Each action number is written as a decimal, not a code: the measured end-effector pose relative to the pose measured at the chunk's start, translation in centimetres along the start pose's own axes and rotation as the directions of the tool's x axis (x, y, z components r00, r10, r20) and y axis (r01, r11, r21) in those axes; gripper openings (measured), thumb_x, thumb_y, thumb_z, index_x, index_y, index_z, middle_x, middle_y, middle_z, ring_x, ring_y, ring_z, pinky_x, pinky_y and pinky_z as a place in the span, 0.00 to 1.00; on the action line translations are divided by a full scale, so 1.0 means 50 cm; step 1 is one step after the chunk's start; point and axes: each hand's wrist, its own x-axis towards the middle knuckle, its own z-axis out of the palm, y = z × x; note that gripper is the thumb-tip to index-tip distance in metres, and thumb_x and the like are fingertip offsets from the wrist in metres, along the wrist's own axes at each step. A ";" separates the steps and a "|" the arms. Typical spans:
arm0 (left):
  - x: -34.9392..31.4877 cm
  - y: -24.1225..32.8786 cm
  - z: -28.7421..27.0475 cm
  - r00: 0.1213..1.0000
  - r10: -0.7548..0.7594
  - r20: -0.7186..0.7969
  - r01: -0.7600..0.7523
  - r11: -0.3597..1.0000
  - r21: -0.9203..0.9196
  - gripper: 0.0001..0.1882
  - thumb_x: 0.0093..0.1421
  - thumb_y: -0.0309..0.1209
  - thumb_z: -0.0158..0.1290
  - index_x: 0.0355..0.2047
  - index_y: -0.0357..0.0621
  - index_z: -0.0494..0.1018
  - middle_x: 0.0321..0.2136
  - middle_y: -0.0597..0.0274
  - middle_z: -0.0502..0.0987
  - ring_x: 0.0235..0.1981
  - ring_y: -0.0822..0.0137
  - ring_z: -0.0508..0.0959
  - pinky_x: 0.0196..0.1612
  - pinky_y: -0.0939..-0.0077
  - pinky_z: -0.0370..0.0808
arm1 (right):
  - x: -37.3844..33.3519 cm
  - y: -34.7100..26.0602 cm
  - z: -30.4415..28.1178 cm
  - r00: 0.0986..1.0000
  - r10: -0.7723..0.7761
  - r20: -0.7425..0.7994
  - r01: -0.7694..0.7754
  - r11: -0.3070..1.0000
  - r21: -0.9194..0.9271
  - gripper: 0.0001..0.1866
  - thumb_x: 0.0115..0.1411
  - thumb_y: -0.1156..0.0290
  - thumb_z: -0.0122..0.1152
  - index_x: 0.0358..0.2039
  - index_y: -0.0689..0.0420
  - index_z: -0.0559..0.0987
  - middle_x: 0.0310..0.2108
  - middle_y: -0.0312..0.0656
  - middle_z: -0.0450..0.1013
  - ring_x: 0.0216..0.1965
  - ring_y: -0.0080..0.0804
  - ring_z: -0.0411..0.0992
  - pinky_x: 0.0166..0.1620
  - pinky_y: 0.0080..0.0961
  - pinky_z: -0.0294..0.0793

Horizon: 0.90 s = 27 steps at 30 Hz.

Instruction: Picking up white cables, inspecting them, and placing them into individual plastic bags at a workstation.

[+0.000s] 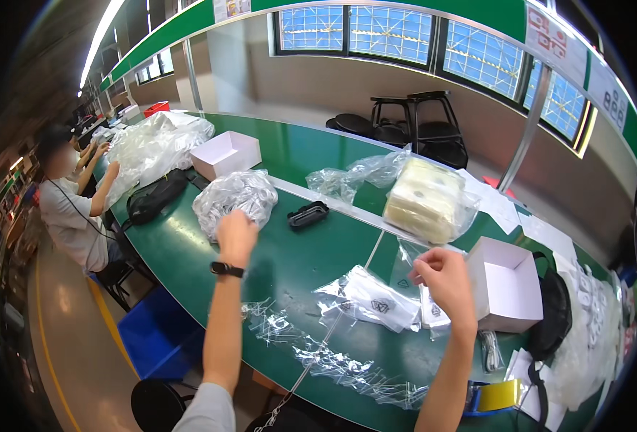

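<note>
My left hand [237, 234], with a black band on its wrist, is at the near edge of a clear plastic bag [235, 194] full of pale coiled cords. Its fingers curl down and away, so what they grip is hidden. Over the bench's right half, my right hand [442, 279] is closed, thumb against fingers, at the edge of a small clear plastic pouch [403, 263]. Below and left of it lies a pile of flat clear pouches with white contents [376, 299]. An open white box [505, 284] stands just right of that hand.
Clear plastic strips [333, 360] are strewn along the near edge. A black case [308, 214], a bag of pale yellow packs [430, 200] and another white box [226, 153] sit farther back. A tape dispenser [497, 395] is at lower right. A co-worker [73, 194] sits at left beyond a blue bin [161, 335].
</note>
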 end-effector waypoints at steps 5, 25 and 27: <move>0.089 -0.126 0.113 0.934 0.329 -0.142 -0.296 0.932 0.211 0.19 0.49 0.31 0.59 0.41 0.38 0.75 0.43 0.48 0.74 0.48 0.49 0.71 0.52 0.56 0.68 | -0.002 -0.014 0.014 0.999 -0.039 0.033 0.040 0.999 -0.018 0.09 0.58 0.74 0.58 0.30 0.69 0.76 0.25 0.45 0.78 0.27 0.27 0.77 0.32 0.20 0.75; 0.010 -0.084 0.008 0.975 0.080 -0.208 -0.186 0.803 -0.566 0.12 0.62 0.32 0.51 0.42 0.37 0.69 0.36 0.57 0.73 0.37 0.62 0.73 0.43 0.69 0.68 | -0.009 -0.015 0.003 0.982 -0.184 -0.043 0.180 0.981 -0.071 0.10 0.58 0.73 0.60 0.30 0.69 0.79 0.24 0.42 0.78 0.28 0.24 0.77 0.33 0.19 0.73; -0.036 -0.047 -0.006 0.926 -0.085 -0.367 -0.255 0.575 -0.777 0.13 0.65 0.33 0.49 0.44 0.37 0.67 0.32 0.61 0.73 0.35 0.66 0.73 0.41 0.69 0.69 | -0.005 -0.010 0.004 0.986 -0.158 -0.051 0.160 0.987 0.024 0.10 0.59 0.73 0.60 0.31 0.70 0.79 0.24 0.42 0.79 0.29 0.25 0.77 0.34 0.20 0.74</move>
